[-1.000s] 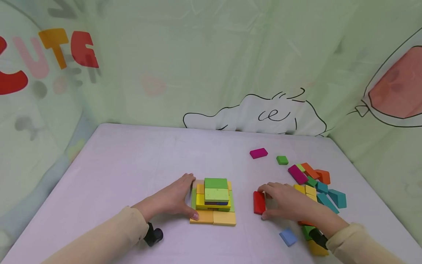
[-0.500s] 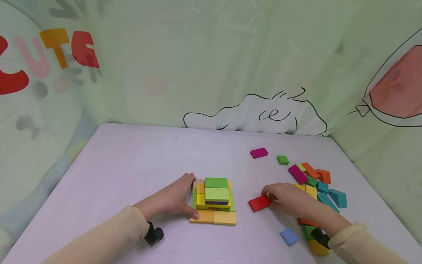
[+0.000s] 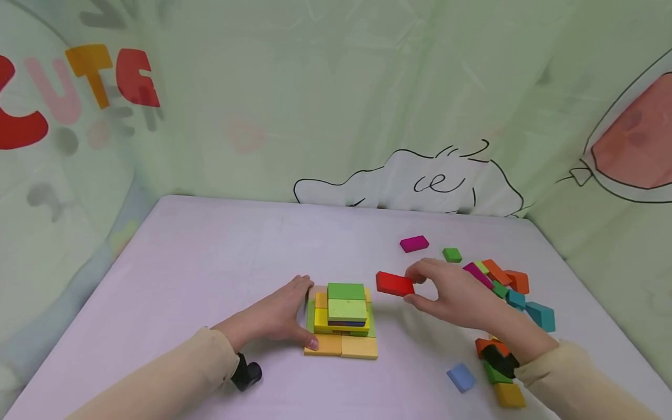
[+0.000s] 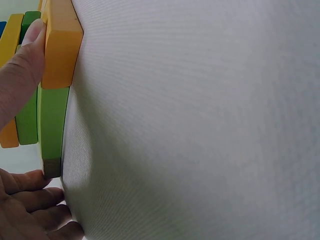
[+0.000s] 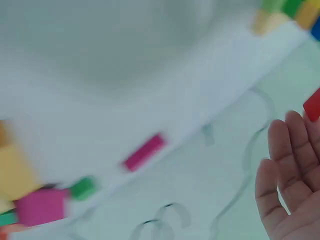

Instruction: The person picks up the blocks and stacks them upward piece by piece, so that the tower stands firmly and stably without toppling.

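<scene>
The right hand (image 3: 457, 294) is now holding the red block (image 3: 395, 283) clear of the bench (image 3: 210, 262), pinching it by one end between thumb and fingers. A second ago that block was lying on the bench beside the loose pile (image 3: 504, 286) near the right edge, under the fingers; half a second ago it was turned flat and still resting there. Now it is hanging in the air between the pile and the stack (image 3: 343, 318), just right of the stack and above its top level. By my reading, the pick-up is finished and the block is travelling towards the stack, not yet over it.

The left hand (image 3: 275, 318) has not shifted: it is pressing against the stack's left side, fingers fairly straight, thumb tip touching the orange bottom tile (image 3: 321, 345). The left wrist view is showing the thumb (image 4: 22, 65) against that orange tile (image 4: 62, 42), holding nothing. The stack is sitting near the middle of the front edge, green blocks on top, untouched.

The right wrist view is blurring, showing only the fingers (image 5: 290, 175) and a red corner (image 5: 312, 105).

On the backdrop at upper left, coloured letters are reading "CUTE" (image 3: 79, 87). No brand is showing on the blocks.
</scene>
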Available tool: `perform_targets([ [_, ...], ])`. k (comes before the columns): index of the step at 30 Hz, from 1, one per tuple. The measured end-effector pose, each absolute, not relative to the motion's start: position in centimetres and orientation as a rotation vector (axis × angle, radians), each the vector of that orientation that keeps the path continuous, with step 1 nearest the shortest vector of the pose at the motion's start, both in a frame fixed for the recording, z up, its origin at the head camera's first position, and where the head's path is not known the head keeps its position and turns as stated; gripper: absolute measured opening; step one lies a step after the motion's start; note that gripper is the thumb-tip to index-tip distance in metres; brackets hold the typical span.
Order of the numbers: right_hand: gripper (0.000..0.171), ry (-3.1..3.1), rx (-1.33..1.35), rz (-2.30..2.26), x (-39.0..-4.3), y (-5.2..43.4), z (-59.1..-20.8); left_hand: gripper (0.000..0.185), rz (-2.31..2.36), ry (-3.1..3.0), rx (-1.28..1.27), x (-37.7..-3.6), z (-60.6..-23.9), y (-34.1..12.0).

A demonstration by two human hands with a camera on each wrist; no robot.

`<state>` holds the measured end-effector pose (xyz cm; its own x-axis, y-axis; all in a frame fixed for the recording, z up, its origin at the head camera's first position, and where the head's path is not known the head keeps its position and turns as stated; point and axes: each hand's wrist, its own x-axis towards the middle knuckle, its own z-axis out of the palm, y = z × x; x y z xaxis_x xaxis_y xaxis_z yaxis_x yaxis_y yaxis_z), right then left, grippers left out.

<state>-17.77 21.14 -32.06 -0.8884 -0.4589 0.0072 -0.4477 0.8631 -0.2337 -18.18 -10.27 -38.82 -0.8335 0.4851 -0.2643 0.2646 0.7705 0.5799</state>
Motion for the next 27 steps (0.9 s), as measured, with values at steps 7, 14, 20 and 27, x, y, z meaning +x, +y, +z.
perform_targets([
  [7, 0.028, 2.98, -1.027, -0.295, -18.6, 16.5, -31.7, 0.115, 0.768, 2.551, 0.563, -18.3, -38.9, -10.3],
  [14, 0.03, 2.94, -1.044, -0.27, -19.2, 15.1, -31.9, 0.114, 0.753, 2.56, 0.559, -18.3, -38.9, -10.2],
  [20, 0.03, 2.93, -1.035, -0.282, -19.2, 15.1, -31.9, 0.114, 0.755, 2.561, 0.567, -18.2, -38.9, -10.2],
  [27, 0.029, 2.918, -1.073, -0.297, -19.3, 15.1, -32.1, 0.114, 0.76, 2.557, 0.561, -18.2, -39.0, -10.3],
])
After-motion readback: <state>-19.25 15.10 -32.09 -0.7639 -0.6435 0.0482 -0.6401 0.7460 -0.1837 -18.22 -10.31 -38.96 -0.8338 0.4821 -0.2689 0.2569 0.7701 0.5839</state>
